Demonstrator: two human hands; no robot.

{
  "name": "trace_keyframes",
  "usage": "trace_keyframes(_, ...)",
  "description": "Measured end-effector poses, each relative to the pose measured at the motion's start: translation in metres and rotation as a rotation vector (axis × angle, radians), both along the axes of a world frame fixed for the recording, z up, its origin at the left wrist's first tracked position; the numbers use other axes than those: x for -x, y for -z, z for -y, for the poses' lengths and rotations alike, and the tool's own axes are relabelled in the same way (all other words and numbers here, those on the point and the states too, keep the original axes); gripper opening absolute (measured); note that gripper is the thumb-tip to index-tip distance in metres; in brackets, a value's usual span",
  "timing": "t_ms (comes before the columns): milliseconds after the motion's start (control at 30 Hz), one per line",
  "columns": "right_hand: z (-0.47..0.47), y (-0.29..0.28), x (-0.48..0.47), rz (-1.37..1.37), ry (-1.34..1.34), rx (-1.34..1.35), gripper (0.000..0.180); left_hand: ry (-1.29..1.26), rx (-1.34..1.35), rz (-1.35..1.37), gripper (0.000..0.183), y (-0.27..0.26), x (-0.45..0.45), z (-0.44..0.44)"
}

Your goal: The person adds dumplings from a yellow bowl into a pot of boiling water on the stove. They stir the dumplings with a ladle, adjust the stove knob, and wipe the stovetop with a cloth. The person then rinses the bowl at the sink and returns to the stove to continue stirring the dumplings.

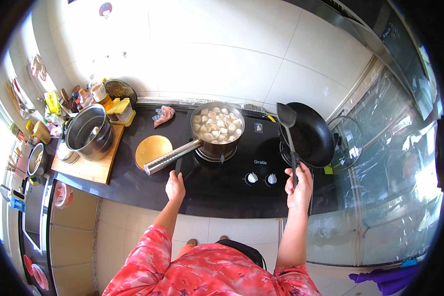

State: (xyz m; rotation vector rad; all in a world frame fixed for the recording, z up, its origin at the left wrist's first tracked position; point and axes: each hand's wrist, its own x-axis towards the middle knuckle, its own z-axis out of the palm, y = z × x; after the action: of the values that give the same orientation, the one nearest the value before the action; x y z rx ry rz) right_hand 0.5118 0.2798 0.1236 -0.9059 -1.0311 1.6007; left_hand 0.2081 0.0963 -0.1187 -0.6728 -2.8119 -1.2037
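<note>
My right hand (299,185) grips the handle of a black spatula (289,135), its blade pointing up beside the left rim of a black wok (312,137). Near the stove's left edge is my left hand (175,187), fingers partly curled; whether they press on the edge I cannot tell. Just above that hand runs the metal handle (174,157) of a saucepan (218,148). Dumplings (216,125) float crowded in the pan's liquid, on the left burner. Left of the handle, partly beneath it, sits a yellow bowl (152,148).
A black gas stove (236,192) with two knobs (262,178) carries both pans. A glass lid (349,142) leans right of the wok. Leftward, a deep pot (90,133) stands on a wooden board (96,170). A crumpled cloth (164,116) and several condiment containers (123,111) lie behind.
</note>
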Motion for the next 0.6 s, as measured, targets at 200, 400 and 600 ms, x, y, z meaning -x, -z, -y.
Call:
trace_keyframes(200,-0.034,0.013,-0.020,-0.035,0.111,0.086,0.022,-0.011,0.013,-0.007,0.029,-0.001,0.000,0.000)
trace_keyframes(400,-0.056,0.021,-0.027,0.004,0.109,0.116,0.024,-0.007,0.010,0.006,0.029,0.001,0.000,-0.001)
trace_keyframes(600,-0.062,0.023,-0.022,0.003,0.115,0.124,0.025,-0.013,0.008,0.010,0.028,0.000,0.000,-0.001)
